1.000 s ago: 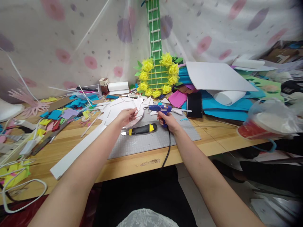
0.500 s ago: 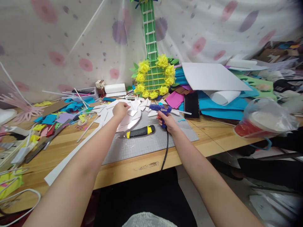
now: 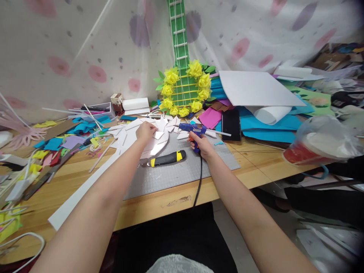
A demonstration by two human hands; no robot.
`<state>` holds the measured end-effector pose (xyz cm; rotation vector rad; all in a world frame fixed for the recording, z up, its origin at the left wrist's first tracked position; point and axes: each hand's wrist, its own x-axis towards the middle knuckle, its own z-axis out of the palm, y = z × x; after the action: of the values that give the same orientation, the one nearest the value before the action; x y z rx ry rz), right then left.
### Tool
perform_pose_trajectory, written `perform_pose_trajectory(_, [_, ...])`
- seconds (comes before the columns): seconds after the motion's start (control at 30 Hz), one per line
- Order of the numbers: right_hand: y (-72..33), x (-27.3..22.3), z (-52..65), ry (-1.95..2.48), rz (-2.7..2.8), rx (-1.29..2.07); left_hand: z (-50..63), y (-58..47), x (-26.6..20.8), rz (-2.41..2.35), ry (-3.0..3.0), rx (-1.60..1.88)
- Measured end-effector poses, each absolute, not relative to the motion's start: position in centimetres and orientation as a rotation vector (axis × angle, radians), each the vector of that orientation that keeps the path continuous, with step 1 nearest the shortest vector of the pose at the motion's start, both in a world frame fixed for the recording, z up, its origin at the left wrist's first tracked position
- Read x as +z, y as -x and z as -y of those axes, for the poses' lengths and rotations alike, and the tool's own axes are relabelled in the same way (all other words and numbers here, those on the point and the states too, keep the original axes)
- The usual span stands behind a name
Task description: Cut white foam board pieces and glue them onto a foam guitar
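My right hand point(image 3: 201, 145) is wrapped around a blue hot glue gun point(image 3: 192, 129) with an orange trigger. Its nozzle points left, and a clear glue stick point(image 3: 223, 133) pokes out the back. With fingers pinched together, my left hand point(image 3: 145, 132) holds a small white piece of board point(image 3: 158, 135) over a round white board point(image 3: 155, 149). Other white scraps lie on and around that disc. In front of it rests a black and yellow utility knife point(image 3: 167, 158) on the grey cutting mat point(image 3: 176, 177).
A green paper guitar with yellow flowers point(image 3: 182, 85) stands at the back. Coloured scraps point(image 3: 73, 141) and a metal ruler point(image 3: 51, 170) lie left. A phone point(image 3: 231, 125), white sheets point(image 3: 261, 89) and a bagged red cup point(image 3: 301, 151) are right. The glue gun's cord point(image 3: 200, 182) hangs over the table edge.
The view has tilted down slightly. Both hands keep nearly the same places, the left still pinching over the disc and the right still gripping the glue gun.
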<state>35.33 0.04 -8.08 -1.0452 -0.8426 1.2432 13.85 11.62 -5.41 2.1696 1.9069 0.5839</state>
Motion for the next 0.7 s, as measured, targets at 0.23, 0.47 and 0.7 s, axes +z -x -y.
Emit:
perform_pose_trajectory(0.23, [-35.6, -7.9, -0.2, 0.968, 0.716, 1.242, -11.2, -13.6, -4.1, -1.845, -2.069, 0.943])
perform_pose_trajectory(0.47, [-36.6, -7.9, -0.7, 0.891, 0.565, 1.131, -7.7, -19.4, -3.5, -1.546, -2.504, 0.474])
perform_pose_trajectory(0.7, [-36.9, -7.8, -0.5, 0.869, 0.515, 1.110, -5.8, -24.1, -5.0, -1.306, -2.720, 0.099])
